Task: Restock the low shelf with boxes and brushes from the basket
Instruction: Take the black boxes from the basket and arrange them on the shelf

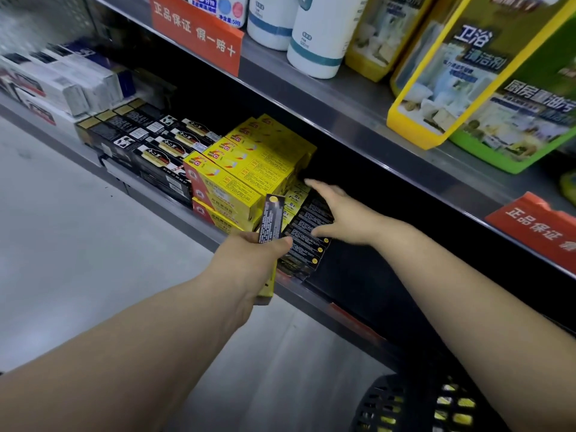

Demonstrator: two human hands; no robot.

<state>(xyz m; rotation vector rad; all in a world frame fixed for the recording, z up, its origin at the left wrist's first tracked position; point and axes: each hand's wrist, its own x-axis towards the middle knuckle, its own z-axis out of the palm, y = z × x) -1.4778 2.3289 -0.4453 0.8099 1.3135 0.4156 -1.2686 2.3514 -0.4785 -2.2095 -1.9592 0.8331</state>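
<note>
My left hand (249, 260) grips a long black-and-yellow box (271, 221) upright in front of the low shelf (199, 221). My right hand (335, 213) lies flat with straight fingers on a row of black boxes (307, 241) stacked on that shelf, right of a pile of yellow boxes (246, 169). The black basket (402, 403) sits at the bottom right with yellow items showing through its mesh.
Black boxes (149, 141) and white boxes (59, 82) fill the shelf further left. The upper shelf (358, 98) carries white bottles (318, 35), yellow and green cleaner bottles (486, 73) and orange signs (196, 32). Dark shelf space lies right of my right hand. Grey floor (78, 229) spreads to the left.
</note>
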